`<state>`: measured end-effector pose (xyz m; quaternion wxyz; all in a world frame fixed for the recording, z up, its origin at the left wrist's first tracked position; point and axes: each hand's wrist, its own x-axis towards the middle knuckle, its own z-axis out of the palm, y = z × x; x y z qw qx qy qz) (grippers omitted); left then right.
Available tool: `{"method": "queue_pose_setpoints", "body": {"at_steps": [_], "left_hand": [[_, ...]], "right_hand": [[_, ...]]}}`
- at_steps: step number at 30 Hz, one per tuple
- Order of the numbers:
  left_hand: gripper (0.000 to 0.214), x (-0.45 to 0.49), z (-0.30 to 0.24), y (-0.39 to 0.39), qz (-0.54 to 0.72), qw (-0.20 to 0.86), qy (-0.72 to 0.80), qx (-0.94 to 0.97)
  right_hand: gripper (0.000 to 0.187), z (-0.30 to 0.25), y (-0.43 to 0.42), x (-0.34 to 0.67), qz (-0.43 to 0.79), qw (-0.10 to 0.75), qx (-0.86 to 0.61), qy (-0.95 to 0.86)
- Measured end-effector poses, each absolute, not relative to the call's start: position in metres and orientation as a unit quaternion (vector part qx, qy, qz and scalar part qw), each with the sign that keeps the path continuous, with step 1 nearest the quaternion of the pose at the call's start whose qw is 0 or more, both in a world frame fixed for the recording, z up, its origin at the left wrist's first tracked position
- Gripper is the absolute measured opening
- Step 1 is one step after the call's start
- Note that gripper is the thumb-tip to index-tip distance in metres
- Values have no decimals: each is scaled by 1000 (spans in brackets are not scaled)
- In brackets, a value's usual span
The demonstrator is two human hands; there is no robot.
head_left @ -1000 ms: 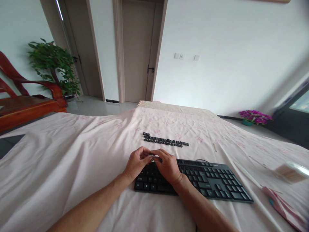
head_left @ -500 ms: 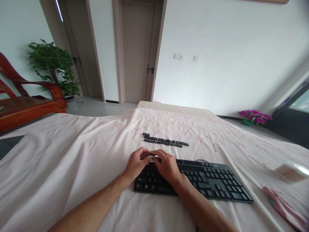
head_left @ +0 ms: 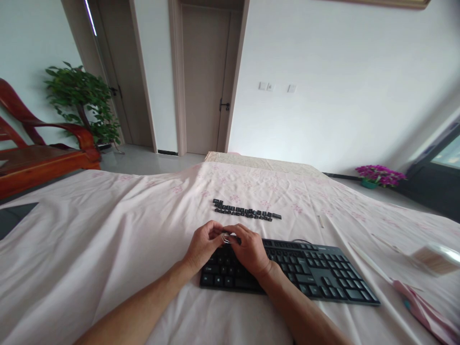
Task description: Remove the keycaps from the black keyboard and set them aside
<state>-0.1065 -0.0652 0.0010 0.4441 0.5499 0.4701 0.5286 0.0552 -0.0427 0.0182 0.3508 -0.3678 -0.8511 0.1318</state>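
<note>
My left hand (head_left: pixel 203 244) and my right hand (head_left: pixel 250 249) meet above the upper left part of a black keyboard (head_left: pixel 316 275). Between their closed fingertips are thin silver wires that look like a wire keycap puller (head_left: pixel 226 237). The fingers hide much of it, so I cannot tell whether a keycap sits in it. My right hand covers part of the keys below. Beyond my hands, several loose black keycaps (head_left: pixel 247 211) lie in two rough rows on the cloth.
A pale pink flowered cloth (head_left: pixel 143 215) with folds covers the table. To the right lie a small pale stick (head_left: pixel 320 221), a clear box of thin sticks (head_left: pixel 436 258) and a pink brush-like thing (head_left: pixel 420 304). The keyboard's cable (head_left: pixel 300 239) curves behind it.
The view has tilted up very slightly. Both hands keep almost the same place and hold over the keyboard, and the loose keycaps have not moved.
</note>
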Motion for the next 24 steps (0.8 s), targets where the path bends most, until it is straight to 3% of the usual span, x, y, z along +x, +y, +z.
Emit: {"method": "queue_pose_setpoints", "body": {"at_steps": [24], "left_hand": [[27,-107,9,-68,536,457,454,545]], "right_hand": [[20,16,-39,56,118,357,-378,-846]]}}
